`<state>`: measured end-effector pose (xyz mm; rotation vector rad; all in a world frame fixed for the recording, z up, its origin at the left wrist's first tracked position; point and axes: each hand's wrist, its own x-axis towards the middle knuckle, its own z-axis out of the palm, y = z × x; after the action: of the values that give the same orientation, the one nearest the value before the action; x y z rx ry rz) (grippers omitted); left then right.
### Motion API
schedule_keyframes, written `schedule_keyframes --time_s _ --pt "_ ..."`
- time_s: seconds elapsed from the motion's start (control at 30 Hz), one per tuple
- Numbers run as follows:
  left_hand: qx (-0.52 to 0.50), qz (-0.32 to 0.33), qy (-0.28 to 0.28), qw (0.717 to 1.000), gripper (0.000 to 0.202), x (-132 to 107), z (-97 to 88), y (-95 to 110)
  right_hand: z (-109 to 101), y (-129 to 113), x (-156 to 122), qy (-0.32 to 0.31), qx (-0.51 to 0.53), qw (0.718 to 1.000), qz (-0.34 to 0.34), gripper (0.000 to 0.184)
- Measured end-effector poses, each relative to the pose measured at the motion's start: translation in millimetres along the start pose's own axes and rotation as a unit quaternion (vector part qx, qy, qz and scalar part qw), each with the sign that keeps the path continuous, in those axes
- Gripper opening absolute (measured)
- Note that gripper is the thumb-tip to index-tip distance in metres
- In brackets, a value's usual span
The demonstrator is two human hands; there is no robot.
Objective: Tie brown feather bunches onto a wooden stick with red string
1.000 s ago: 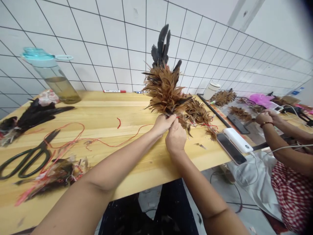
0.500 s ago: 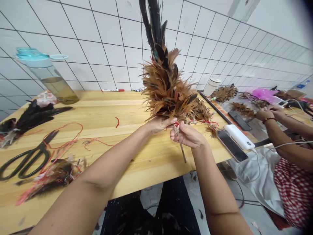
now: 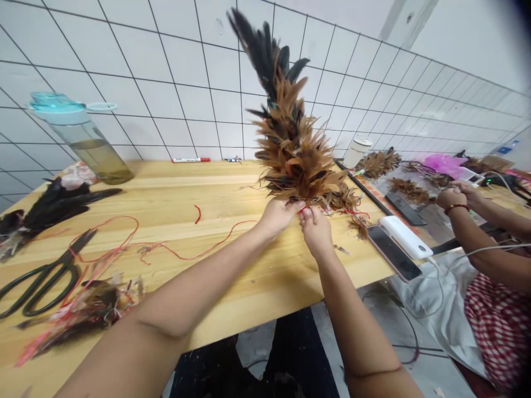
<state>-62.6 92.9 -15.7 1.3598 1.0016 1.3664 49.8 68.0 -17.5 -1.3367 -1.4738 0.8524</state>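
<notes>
Feather bundle (image 3: 292, 138) stands upright, long axis leaning slightly left, tips up. Left hand (image 3: 279, 218) curled shut around its base; right hand (image 3: 316, 232) just beside, fingers pinched closed on the same base.

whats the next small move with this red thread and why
I'd probably pull the red thread snug around the base of the brown-and-black feather bundle with your right hand. Your left hand is gripping that base, and the thread lies slack across the wooden table.
</notes>
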Motion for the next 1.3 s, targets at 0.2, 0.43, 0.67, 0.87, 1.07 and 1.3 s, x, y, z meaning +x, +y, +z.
schedule_keyframes --time_s 0.2,0.43,0.67,0.87,1.07,1.3 --pt "0.17 -0.002 0.083 0.982 0.022 -16.7 16.8 3.9 17.7 9.6 3.8 0.144 -0.311 0.939 -0.03 0.027" --pt "0.097 0.005 0.1 0.99 0.026 -10.5 12.4 -8.9 40.2 11.0 2.1 0.132 -0.419 0.896 -0.068 0.032" --pt "-0.001 0.036 -0.027 0.999 0.026 3.9 -11.8 -5.3 11.3 -3.2 -2.0 -0.042 -0.15 0.988 -0.025 0.016" --pt "-0.141 -0.037 -0.161 0.976 0.039 9.5 -27.6 -11.0 -30.8 6.4 12.6 -0.269 0.334 0.891 0.148 0.038" --pt "-0.182 -0.076 -0.22 0.955 0.038 3.2 -28.6 -11.1 -25.3 9.3 15.4 -0.342 0.374 0.845 0.171 0.034" --pt "-0.197 -0.087 -0.203 0.955 0.043 4.4 -34.2 -15.4 -19.2 6.8 21.0 -0.414 0.434 0.782 0.166 0.037"
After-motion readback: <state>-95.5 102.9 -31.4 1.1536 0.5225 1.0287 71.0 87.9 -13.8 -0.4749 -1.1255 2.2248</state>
